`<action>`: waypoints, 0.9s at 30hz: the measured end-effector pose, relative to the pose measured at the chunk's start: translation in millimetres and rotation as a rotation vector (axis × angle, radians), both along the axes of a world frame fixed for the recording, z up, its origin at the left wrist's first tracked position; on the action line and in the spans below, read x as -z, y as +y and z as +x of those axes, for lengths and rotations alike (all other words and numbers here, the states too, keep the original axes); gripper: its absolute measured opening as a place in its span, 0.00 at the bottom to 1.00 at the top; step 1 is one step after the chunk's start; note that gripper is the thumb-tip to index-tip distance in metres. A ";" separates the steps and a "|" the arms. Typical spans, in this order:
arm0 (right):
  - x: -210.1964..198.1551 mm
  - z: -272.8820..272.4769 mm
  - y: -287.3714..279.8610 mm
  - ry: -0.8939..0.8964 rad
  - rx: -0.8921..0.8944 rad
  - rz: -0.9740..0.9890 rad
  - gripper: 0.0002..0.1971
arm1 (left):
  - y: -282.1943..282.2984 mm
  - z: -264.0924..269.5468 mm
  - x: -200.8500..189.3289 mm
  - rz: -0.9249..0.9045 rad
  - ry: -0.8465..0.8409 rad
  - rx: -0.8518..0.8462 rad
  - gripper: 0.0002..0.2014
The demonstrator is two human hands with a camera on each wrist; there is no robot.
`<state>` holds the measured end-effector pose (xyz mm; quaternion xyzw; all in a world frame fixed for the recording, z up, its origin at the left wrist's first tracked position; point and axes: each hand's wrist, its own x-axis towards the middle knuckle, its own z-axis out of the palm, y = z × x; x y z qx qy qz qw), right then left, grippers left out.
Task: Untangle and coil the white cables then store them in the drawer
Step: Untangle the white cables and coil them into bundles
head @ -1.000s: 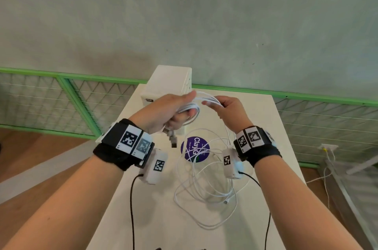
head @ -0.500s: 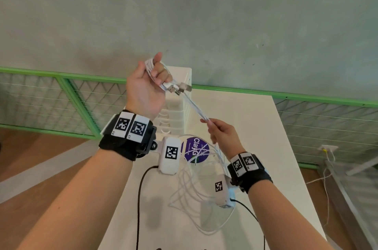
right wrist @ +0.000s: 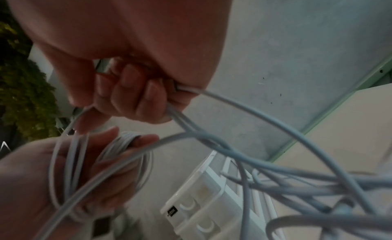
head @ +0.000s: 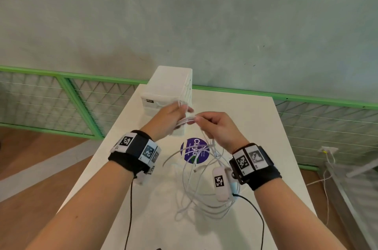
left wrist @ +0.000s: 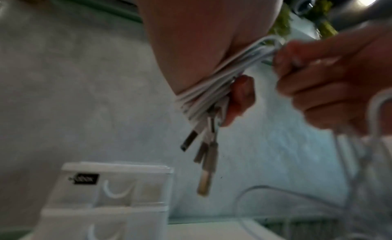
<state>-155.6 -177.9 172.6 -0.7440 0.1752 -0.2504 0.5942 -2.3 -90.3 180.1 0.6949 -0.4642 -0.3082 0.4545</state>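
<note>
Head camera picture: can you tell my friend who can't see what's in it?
Two hands meet over a white table, the left hand gripping a bunch of white cables and the right hand pinching them. Loose cable lies tangled below, and a small white drawer box stands behind.

Blurred white cables (right wrist: 297, 181) hide most of the drawer unit (right wrist: 203, 215)

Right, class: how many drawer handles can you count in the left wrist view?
2 crescent handles: one on the top drawer, right of the black label; one on the drawer below, at the picture's bottom edge. Lower drawers may be out of frame.
</note>
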 end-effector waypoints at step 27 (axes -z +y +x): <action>88.8 -23.6 -26.1 0.235 0.354 -0.157 0.08 | 19.1 -10.5 -22.5 -0.292 0.539 -0.272 0.18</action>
